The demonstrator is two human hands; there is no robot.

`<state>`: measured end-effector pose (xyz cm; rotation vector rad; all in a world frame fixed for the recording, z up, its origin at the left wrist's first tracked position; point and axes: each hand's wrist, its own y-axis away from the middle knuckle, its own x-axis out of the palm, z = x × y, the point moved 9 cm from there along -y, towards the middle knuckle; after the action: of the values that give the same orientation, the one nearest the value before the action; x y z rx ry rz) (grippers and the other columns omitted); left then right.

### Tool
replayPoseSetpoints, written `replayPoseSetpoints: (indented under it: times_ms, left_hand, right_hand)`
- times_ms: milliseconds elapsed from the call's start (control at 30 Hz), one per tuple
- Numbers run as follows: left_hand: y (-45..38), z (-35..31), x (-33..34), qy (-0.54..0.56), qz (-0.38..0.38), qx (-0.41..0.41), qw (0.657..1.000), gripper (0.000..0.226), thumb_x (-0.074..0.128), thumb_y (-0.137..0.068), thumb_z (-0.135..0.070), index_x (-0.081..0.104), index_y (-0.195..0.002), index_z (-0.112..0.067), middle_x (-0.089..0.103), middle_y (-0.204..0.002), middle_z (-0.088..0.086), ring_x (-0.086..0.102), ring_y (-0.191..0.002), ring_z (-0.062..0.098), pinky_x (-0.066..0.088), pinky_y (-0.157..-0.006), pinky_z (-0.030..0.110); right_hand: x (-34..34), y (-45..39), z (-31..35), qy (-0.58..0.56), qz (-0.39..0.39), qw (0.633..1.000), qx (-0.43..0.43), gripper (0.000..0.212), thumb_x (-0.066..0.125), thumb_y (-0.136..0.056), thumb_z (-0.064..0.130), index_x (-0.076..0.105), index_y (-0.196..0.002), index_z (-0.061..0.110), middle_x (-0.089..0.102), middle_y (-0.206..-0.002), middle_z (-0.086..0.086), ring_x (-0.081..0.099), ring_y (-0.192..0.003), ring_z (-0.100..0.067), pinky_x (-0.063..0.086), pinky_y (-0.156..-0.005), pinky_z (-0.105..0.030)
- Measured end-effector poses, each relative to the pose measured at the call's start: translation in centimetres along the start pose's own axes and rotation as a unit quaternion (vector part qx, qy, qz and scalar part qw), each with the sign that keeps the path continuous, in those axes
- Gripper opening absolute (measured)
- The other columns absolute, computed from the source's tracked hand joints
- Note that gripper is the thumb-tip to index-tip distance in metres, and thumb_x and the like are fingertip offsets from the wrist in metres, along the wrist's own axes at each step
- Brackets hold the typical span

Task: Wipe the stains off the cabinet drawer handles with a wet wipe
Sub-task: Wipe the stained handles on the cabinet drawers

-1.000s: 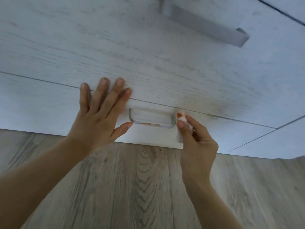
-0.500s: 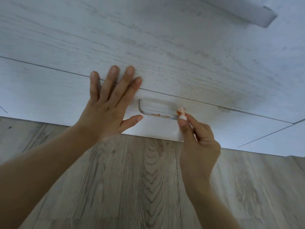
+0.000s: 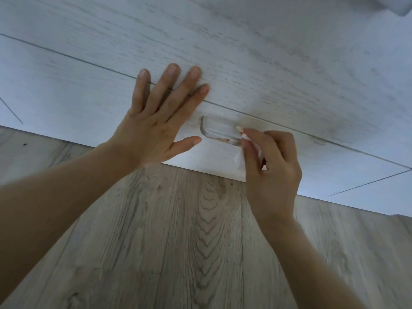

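The bottom drawer (image 3: pixel 73 103) of a white wood-grain cabinet carries a pale bar handle (image 3: pixel 217 130) with an orange-brown stain along its lower edge. My right hand (image 3: pixel 270 166) pinches a white wet wipe (image 3: pixel 242 150), its tip orange-stained, against the handle's right part and hides that end. My left hand (image 3: pixel 156 121) lies flat with spread fingers on the drawer front just left of the handle, fingertips crossing the seam to the drawer above.
The larger drawer front (image 3: pixel 245 52) fills the top of the view, and a corner of its handle (image 3: pixel 401 5) shows at the top right. Grey wood-look flooring (image 3: pixel 189 241) runs below the cabinet's base.
The wipe has slid leftward along the lower handle from its right end. My left hand stays pressed on the drawer front. The view has tilted down, so the upper handle has almost left the frame.
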<state>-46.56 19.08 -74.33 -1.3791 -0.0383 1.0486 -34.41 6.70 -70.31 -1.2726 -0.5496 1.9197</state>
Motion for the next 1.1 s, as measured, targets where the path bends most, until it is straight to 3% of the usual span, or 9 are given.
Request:
replayPoseSetpoints:
  times_ms: [167,300,467,633,733,800,867,1100]
  left_hand:
    - [-0.1,0.0,0.1,-0.005,-0.002,-0.005,1.0,0.075,0.029,-0.097,-0.059,0.006,-0.152,-0.013,0.012,-0.152,0.013,-0.018,-0.144,0.021,-0.01,-0.115,0.045]
    - [-0.1,0.1,0.0,-0.005,-0.008,-0.01,1.0,0.075,0.029,-0.097,-0.059,0.002,-0.152,-0.014,0.013,-0.151,0.013,-0.018,-0.144,0.021,-0.01,-0.115,0.045]
    - [-0.1,-0.1,0.1,-0.009,-0.012,-0.002,1.0,0.077,0.029,-0.097,-0.06,0.0,-0.151,-0.013,0.013,-0.15,0.013,0.004,-0.138,0.033,-0.009,-0.115,0.046]
    - [0.0,0.0,0.3,-0.008,-0.015,-0.008,1.0,0.077,0.029,-0.097,-0.06,-0.001,-0.151,-0.015,0.005,-0.155,0.009,-0.001,-0.141,0.032,-0.011,-0.114,0.045]
    - [-0.1,0.0,0.3,-0.008,-0.017,-0.011,1.0,0.079,0.03,-0.096,-0.061,-0.006,-0.151,-0.015,0.0,-0.157,0.007,-0.005,-0.142,0.031,-0.014,-0.114,0.044]
    - [-0.3,-0.1,0.3,-0.01,-0.024,-0.018,0.999,0.079,0.029,-0.097,-0.061,-0.007,-0.15,-0.015,0.007,-0.154,0.01,0.003,-0.14,0.035,-0.014,-0.113,0.045]
    - [-0.3,-0.2,0.3,-0.005,-0.03,-0.017,0.999,0.079,0.03,-0.097,-0.06,-0.006,-0.15,-0.014,0.015,-0.149,0.013,0.012,-0.134,0.037,-0.013,-0.114,0.045]
    - [-0.3,0.0,0.1,-0.016,-0.026,-0.011,0.999,0.078,0.035,-0.096,-0.059,0.001,-0.15,-0.013,0.018,-0.149,0.013,0.016,-0.134,0.037,-0.012,-0.114,0.044]
  right_hand:
    - [0.6,-0.1,0.3,0.04,0.089,0.994,-0.043,0.025,0.067,-0.086,0.01,0.067,-0.11,0.004,0.06,-0.104,-0.012,0.053,-0.084,-0.01,0.042,-0.073,-0.012]
    - [1.1,0.3,-0.1,0.068,0.176,0.98,-0.061,0.045,0.075,-0.078,0.007,0.06,-0.12,0.004,0.057,-0.114,-0.012,0.048,-0.097,-0.009,0.036,-0.085,-0.01]
    - [1.1,-0.8,0.3,0.05,0.13,0.989,-0.042,0.028,0.074,-0.079,0.007,0.068,-0.106,0.004,0.063,-0.097,-0.01,0.048,-0.079,-0.003,0.039,-0.073,-0.002]
    - [0.3,-0.8,-0.1,0.024,0.069,0.997,0.024,0.022,0.075,-0.078,0.011,0.072,-0.1,0.007,0.066,-0.09,-0.007,0.048,-0.074,-0.001,0.036,-0.068,0.002]
    - [1.4,-1.1,1.3,0.034,0.089,0.995,-0.01,0.019,0.074,-0.079,0.009,0.072,-0.098,0.005,0.067,-0.088,-0.01,0.051,-0.073,-0.009,0.035,-0.066,-0.004]
    - [1.7,-1.1,1.6,0.043,0.105,0.993,-0.03,0.019,0.074,-0.08,0.009,0.072,-0.098,0.005,0.067,-0.088,-0.01,0.053,-0.072,-0.012,0.036,-0.065,-0.009]
    - [1.1,-1.0,0.9,0.044,0.095,0.994,-0.009,0.018,0.074,-0.08,0.011,0.072,-0.098,0.006,0.067,-0.088,-0.009,0.053,-0.071,-0.012,0.036,-0.065,-0.007]
    - [0.8,-1.1,-0.4,0.028,0.094,0.994,0.056,0.019,0.073,-0.08,0.018,0.073,-0.098,0.012,0.059,-0.086,0.007,0.049,-0.072,0.001,0.035,-0.065,0.002]
